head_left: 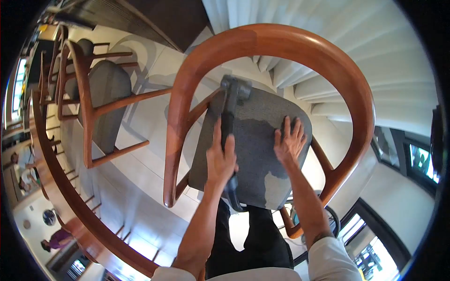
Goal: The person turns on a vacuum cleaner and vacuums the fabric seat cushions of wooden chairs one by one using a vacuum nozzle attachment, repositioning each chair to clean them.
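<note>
A wooden armchair (269,40) with a curved backrest stands before me, its grey fabric seat (255,136) darker in some patches than others. My left hand (221,157) is wrapped round the handle of a black upholstery vacuum wand (228,110), over the left part of the seat. The wand's wide head (238,88) is at the far edge of the seat; whether it presses on the fabric I cannot tell. My right hand (290,143) rests on the right side of the seat, fingers spread, holding nothing.
More wooden chairs with grey seats (110,86) stand to the left, near a long wooden table (70,187). White curtains (365,61) hang behind the armchair on the right. A dark cabinet (164,21) is at the back. People (61,239) are far off at the left.
</note>
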`<state>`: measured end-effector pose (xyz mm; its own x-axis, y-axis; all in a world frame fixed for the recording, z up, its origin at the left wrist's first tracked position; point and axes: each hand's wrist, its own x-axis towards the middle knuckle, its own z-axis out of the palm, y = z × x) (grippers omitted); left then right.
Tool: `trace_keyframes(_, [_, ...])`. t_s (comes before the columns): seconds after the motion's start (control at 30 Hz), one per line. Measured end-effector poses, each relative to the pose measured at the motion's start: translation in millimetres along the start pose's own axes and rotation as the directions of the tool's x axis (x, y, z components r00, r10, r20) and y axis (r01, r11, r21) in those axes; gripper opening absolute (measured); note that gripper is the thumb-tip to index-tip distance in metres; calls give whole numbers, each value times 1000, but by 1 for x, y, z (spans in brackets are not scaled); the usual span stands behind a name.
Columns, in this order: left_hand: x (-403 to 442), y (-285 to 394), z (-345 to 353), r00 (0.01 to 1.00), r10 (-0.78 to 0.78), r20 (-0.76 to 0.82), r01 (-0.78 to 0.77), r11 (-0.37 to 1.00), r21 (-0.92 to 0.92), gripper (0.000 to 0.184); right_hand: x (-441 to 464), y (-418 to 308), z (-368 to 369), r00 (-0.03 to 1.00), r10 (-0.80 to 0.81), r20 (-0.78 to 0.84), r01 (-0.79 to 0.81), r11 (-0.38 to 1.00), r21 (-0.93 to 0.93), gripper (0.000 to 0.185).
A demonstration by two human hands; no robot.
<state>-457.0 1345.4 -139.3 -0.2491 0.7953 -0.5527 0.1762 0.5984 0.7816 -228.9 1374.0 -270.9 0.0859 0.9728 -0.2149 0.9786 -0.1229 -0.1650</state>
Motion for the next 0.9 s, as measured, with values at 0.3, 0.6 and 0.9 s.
trace_keyframes(0.3, [-87,-21,-34,992,54,110,-68,990,126,57,9,18,17,997,64,33,-64,998,4,63])
trace_keyframes(0.6, [52,40,80,964,16,266,-72,976,204,60,6,24,21,999,47,19,-48,995,85,67])
trace_keyframes(0.9, [-59,44,41,947,-69,313,-44,940,338,60,-16,44,28,996,57,-72,-12,860,510,72])
